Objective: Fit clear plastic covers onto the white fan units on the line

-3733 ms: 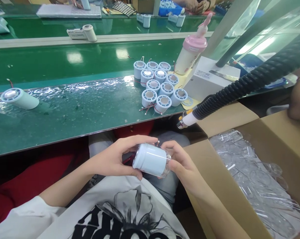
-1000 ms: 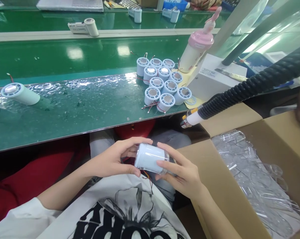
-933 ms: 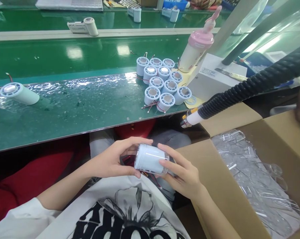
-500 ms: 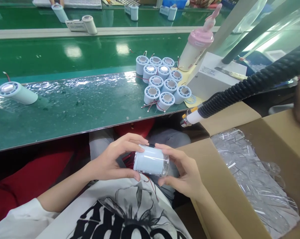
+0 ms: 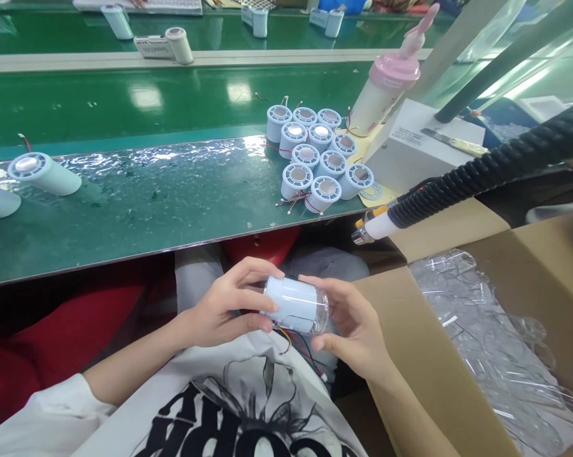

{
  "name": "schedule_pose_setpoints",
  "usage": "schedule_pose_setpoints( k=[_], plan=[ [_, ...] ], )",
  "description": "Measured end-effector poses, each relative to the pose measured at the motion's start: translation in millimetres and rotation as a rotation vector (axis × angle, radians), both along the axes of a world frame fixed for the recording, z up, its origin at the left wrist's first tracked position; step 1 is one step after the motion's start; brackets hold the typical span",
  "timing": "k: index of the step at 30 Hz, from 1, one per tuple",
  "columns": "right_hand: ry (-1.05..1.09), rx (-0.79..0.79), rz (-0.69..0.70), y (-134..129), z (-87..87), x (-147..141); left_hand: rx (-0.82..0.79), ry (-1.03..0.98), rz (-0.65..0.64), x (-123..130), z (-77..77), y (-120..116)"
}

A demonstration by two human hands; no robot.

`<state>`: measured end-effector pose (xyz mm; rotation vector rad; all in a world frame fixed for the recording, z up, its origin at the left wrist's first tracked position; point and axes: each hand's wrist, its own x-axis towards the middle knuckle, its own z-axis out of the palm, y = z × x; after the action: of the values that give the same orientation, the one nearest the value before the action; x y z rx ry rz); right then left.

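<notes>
A light-blue plastic cylinder [image 5: 292,303] lies sideways between my hands above my lap. Round its right end fits a clear plastic cover [image 5: 322,312]. My left hand [image 5: 231,303] grips the cylinder's left end, fingers on top and thumb below. At the other end, my right hand [image 5: 357,320] holds the clear cover with curved fingers and thumb. Thin red, black and yellow wires [image 5: 286,343] hang beneath the cylinder. Beyond my hands, several similar light-blue cylinders [image 5: 305,155] stand grouped on the green bench [image 5: 181,197], their round metal discs facing up.
An open carton [image 5: 410,355] at my right holds several clear plastic covers [image 5: 495,343]. A black ribbed hose with a metal nozzle [image 5: 362,235] reaches over its edge. Behind stand a white box [image 5: 405,143] and a pink-lidded bottle [image 5: 386,89]. Tilted cylinders [image 5: 48,174] are at left.
The held cylinder has turned slightly, and its wires show more below it. My left fingers have shifted on it. Another person's hand has left a cylinder at the far left; the view has shifted slightly.
</notes>
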<state>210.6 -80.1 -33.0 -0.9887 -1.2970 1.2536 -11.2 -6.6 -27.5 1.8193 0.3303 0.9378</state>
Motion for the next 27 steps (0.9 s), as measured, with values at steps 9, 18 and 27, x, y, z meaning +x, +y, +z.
schedule_pose_setpoints(
  k=[9, 18, 27],
  plan=[
    [0.001, 0.015, 0.006, 0.3, -3.4, -1.1, -0.092, 0.018, 0.078, -2.2, -1.3, -1.5],
    [0.036, -0.037, 0.000, 1.6, -3.9, -2.8, -0.328, 0.115, -0.093, -5.8, -3.4, -1.2],
    [0.060, -0.193, -0.035, 0.3, -4.0, -6.7, -0.514, 0.264, -0.114, -7.3, 3.3, 0.8]
  ],
)
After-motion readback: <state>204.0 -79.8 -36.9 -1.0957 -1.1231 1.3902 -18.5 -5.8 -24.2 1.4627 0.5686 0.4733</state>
